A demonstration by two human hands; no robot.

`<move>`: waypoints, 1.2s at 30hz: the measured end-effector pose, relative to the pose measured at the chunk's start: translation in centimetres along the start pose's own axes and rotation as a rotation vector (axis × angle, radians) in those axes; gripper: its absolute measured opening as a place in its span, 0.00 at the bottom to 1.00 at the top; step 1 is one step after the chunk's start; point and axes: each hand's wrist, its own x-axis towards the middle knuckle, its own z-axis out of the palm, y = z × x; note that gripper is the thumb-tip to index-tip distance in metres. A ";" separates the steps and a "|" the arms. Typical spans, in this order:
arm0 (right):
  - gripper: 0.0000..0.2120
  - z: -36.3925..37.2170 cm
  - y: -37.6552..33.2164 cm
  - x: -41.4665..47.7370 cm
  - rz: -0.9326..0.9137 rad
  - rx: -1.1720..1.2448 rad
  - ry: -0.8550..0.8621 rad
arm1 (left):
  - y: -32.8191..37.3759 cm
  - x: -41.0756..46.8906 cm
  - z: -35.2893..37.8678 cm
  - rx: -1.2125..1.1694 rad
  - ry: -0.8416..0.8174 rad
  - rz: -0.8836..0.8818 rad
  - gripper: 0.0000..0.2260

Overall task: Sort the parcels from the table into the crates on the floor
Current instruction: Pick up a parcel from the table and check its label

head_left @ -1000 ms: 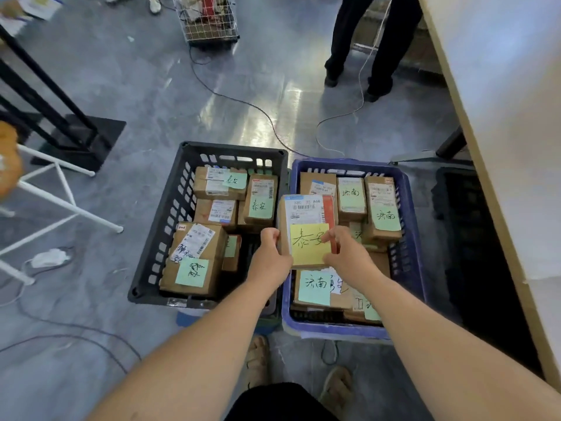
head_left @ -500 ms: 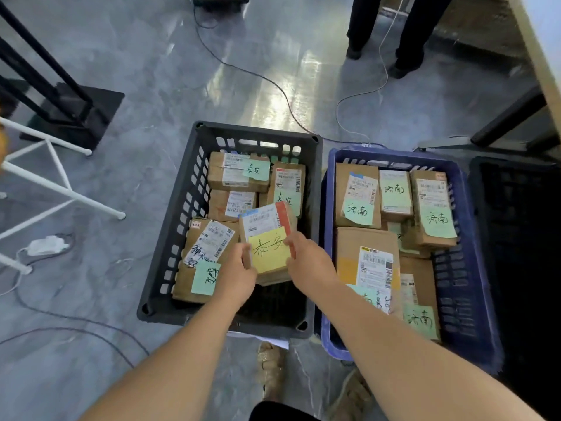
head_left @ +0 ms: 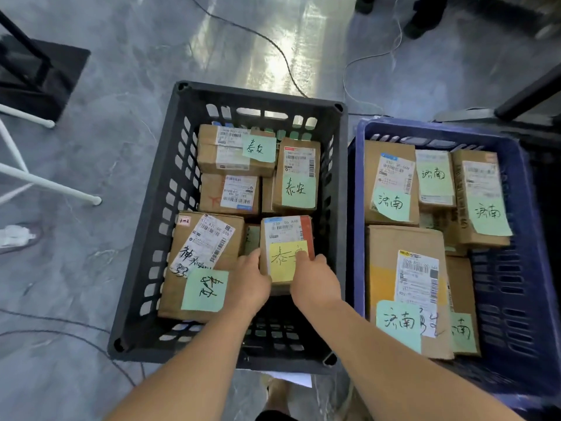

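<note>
A small cardboard parcel with a yellow note (head_left: 285, 238) is down inside the black crate (head_left: 151, 226), in its near right part. My left hand (head_left: 250, 279) grips its left edge and my right hand (head_left: 314, 278) grips its right edge, thumb on the yellow note. Several other parcels with green notes lie in the black crate, the largest (head_left: 203, 262) just left of my hands. The blue crate (head_left: 522, 238) on the right holds several parcels with green notes.
Cables run across the grey floor beyond the crates. A white frame leg (head_left: 48, 182) and a black stand base (head_left: 42, 74) are at the left. A person's feet (head_left: 422, 22) stand at the top right. A dark table leg (head_left: 528, 95) slants above the blue crate.
Both hands have carried the yellow-note parcel from above the blue crate's left edge leftward and down into the black crate. My view has dropped closer to the crates.
</note>
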 end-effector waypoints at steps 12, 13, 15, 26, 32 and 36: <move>0.30 3.9 -0.2 5.2 0.080 0.025 -0.085 | -2.9 4.6 3.0 0.068 0.054 0.077 0.22; 0.33 4.3 -0.2 5.6 0.095 0.018 -0.136 | -3.0 4.8 3.4 0.062 0.053 0.098 0.23; 0.36 4.9 -0.4 6.6 0.114 -0.040 -0.220 | -3.3 5.4 4.1 0.095 0.023 0.138 0.24; 0.38 4.3 -0.2 5.4 -0.053 -0.247 -0.251 | -2.5 3.1 3.4 0.328 -0.197 0.077 0.34; 0.23 0.4 0.4 -1.1 -0.262 -0.120 0.020 | 0.3 -3.3 1.0 0.467 -0.063 0.175 0.30; 0.20 -2.3 1.4 -5.5 -0.328 -0.158 0.204 | 2.7 -7.7 -0.7 0.541 0.027 0.269 0.29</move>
